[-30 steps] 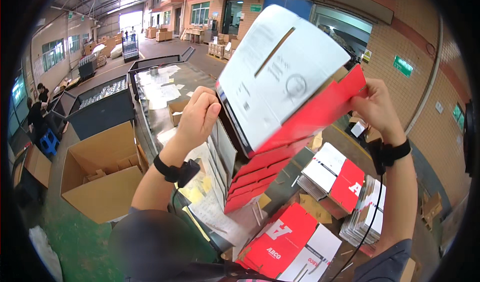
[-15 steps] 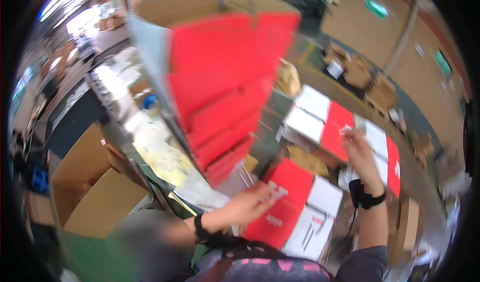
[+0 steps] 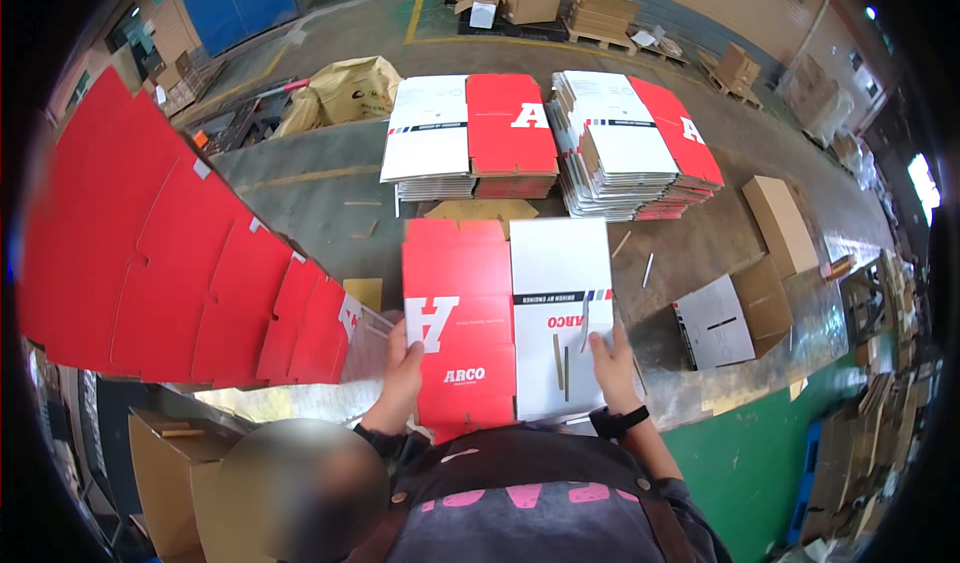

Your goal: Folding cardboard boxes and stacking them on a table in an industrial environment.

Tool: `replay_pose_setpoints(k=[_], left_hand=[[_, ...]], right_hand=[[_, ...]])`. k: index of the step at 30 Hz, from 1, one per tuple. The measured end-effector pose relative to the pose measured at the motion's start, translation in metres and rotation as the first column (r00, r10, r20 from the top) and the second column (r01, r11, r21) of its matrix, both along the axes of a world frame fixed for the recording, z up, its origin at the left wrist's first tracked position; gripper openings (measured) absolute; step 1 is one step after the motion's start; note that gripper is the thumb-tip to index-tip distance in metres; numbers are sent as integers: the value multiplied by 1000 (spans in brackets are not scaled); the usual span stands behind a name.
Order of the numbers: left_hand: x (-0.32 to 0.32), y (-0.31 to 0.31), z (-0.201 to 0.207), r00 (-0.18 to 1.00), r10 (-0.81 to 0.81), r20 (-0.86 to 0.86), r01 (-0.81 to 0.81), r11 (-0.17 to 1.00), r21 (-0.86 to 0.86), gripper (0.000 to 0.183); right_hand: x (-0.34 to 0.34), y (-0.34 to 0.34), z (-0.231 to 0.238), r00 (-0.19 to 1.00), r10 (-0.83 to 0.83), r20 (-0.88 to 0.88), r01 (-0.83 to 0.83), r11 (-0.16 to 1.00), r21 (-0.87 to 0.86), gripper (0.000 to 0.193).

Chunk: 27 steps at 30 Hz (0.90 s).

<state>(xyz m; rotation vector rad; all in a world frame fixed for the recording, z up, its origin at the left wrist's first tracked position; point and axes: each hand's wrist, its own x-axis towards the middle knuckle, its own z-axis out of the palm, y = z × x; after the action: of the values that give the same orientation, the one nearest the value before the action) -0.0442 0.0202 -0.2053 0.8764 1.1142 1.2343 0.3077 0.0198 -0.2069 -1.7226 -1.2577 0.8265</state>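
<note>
In front of my body lies a stack of flat, folded cardboard cartons, with a red half (image 3: 460,273) on the left and a white half (image 3: 560,253) on the right. My left hand (image 3: 398,378) is closed on its left edge, near a white printed letter. Gripping the opposite edge is my right hand (image 3: 614,368), thumb on the white top; what its fingers do below is partly hidden. Narrow strips (image 3: 562,368) show on the white face beside that thumb. A tall row of red cartons (image 3: 180,253) rises close to my left hand.
Beyond stand two stacks of flat red-and-white cartons, one left (image 3: 430,123) and one right (image 3: 620,153). An opened carton (image 3: 715,323) and a long brown box (image 3: 780,225) lie to the right. A yellow sack (image 3: 345,98) is far left; an open brown box (image 3: 180,473) stands near left.
My view has swung right. Both hands, earlier raised apart with the right one over the farther stacks, have come down onto opposite edges of the near carton stack.
</note>
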Motion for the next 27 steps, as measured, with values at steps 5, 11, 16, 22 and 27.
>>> replay_pose_setpoints(k=[5,11,16,22,27], left_hand=[[-36,2,78,853,-90,514,136,989,-53,52],[9,43,187,906,-423,-12,358,751,554,67],[14,37,226,665,-567,-486,743,432,511,56],[7,24,196,910,-342,-234,409,650,640,51],[9,34,232,857,29,-514,469,366,803,57]], right_hand=[[-7,38,103,988,39,148,-108,866,489,72],[-39,86,202,616,-34,787,-613,606,506,75],[-35,81,181,797,221,562,-593,468,655,54],[-27,32,196,942,219,256,-330,457,826,43],[-28,39,240,877,422,228,-398,373,838,60]])
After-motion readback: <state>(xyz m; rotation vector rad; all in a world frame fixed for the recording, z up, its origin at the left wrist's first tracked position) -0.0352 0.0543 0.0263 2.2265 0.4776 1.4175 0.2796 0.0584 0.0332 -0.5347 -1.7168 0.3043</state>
